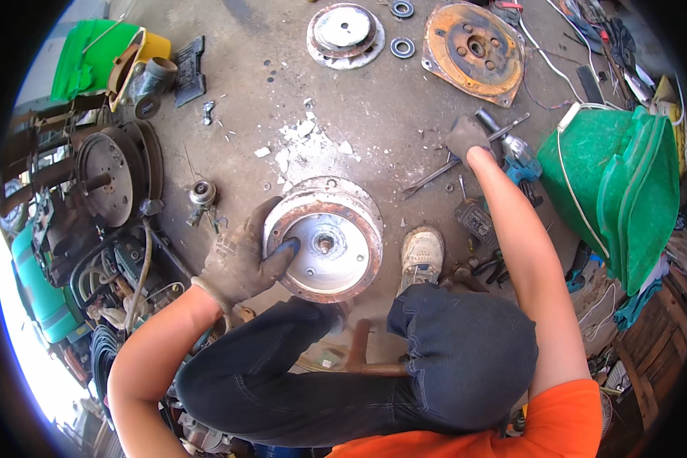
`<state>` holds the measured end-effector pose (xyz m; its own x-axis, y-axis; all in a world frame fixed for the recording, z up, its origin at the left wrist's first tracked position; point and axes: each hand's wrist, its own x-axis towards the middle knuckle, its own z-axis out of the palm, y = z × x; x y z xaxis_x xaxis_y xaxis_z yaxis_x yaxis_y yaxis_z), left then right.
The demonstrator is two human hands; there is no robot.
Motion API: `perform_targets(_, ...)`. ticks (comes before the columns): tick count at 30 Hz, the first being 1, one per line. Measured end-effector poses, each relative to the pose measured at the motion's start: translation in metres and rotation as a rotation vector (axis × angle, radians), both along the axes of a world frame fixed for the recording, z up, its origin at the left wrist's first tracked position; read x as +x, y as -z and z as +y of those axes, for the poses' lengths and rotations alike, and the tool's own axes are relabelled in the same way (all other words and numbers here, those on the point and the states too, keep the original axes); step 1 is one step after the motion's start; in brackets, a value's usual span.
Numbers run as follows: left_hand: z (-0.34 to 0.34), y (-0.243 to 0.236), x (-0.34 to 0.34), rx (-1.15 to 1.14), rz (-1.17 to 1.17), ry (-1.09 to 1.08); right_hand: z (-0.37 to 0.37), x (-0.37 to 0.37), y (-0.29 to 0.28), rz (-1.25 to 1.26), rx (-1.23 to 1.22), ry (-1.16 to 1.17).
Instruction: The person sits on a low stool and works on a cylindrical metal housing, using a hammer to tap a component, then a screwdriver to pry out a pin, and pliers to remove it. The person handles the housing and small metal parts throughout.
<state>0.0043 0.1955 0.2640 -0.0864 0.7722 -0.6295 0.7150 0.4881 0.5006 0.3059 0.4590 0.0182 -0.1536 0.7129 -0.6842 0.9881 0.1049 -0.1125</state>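
Observation:
My left hand (240, 256), in a dirty grey work glove, grips the left rim of a round metal housing (332, 285). Its thumb reaches over the rusty edge, and the fingers behind are partly hidden. Inside the housing is a pale dished face with a central hole. My gloved right hand (466, 138) is closed over the middle of a long steel bar (433, 177) with a flattened end, low over the floor at the right. Right beside it lies a blue and grey impact wrench (517, 156), its dark nose pointing away from me.
White flakes (309, 149) litter the concrete beyond the housing. Farther off are a pale round flange (345, 30), two bearing rings (402, 47) and a rusty orange plate (473, 49). A green bucket (611, 183) stands right; a brake drum (111, 175) and hoses crowd the left.

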Motion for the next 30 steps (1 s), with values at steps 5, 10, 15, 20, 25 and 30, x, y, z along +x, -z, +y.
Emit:
perform_targets(5, -0.009, 0.002, -0.004, 0.014, 0.047, -0.034, -0.004, -0.007, -0.044, 0.082, 0.049, 0.045)
perform_targets(10, -0.012, -0.006, -0.003, -0.023, 0.107, -0.081, 0.001, -0.027, -0.171, 0.224, 0.13, -0.247)
perform_targets(15, -0.027, -0.007, -0.006, -0.019, 0.098, -0.118, -0.023, -0.051, -0.299, 0.48, -0.046, -0.269)
perform_targets(20, -0.017, -0.008, -0.009, -0.023, 0.095, -0.017, -0.112, -0.061, -0.354, 0.714, -0.007, -0.377)
perform_targets(25, -0.01, 0.002, -0.011, 0.078, 0.124, 0.061, -0.16, -0.064, -0.321, 0.615, 0.265, -0.608)
perform_targets(30, -0.023, 0.013, -0.012, 0.185, 0.081, 0.019, -0.172, -0.065, -0.293, 0.407, 0.241, -0.732)
